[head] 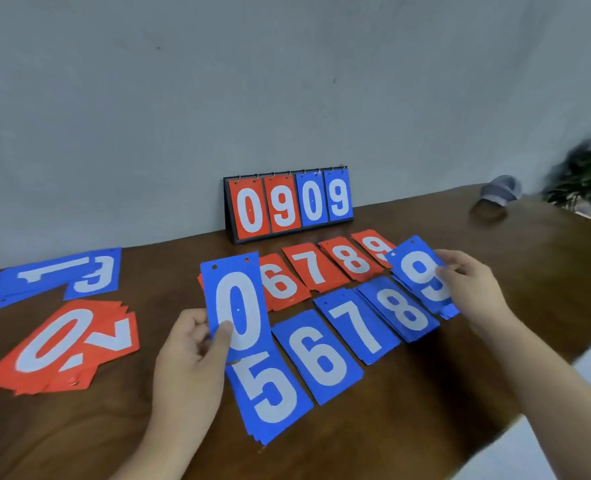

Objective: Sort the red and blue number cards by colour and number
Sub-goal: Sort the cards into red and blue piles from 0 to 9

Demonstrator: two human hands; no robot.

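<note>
From the head view, a dark wooden surface [495, 244] runs back to a plain grey wall [218, 98]. A flip scoreboard [289, 202] stands against that wall, showing 0 9 in red and 0 9 in blue. Far right there is a leafy plant [588, 174]. Near it a blurred grey object [500, 190] sits on the surface, and I cannot tell what it is.

On the left lie two loose heaps. The blue heap [55, 275] shows a 1 and a 3, and nearer to me the red heap [62, 344] shows a 0 and a 7.

In the middle are two slanting rows of sorted piles. The red row [313, 266] reads 6, 7, 8, 9. The blue row [318, 355] in front of it reads 5, 6, 7, 8.

The left hand [190, 362] holds the blue 0 card [238, 306] up by its lower left corner. The thumb [223, 336] presses on the face and the fingers are curled behind. The card covers the left end of the red row and the top of the blue 5.

The right hand [471, 289] pinches the blue 9 card [422, 275] at its right edge. Its fingers [450, 271] are clamped on the card at the far right end of the blue row, over other blue cards. Whether it rests on them I cannot tell.
</note>
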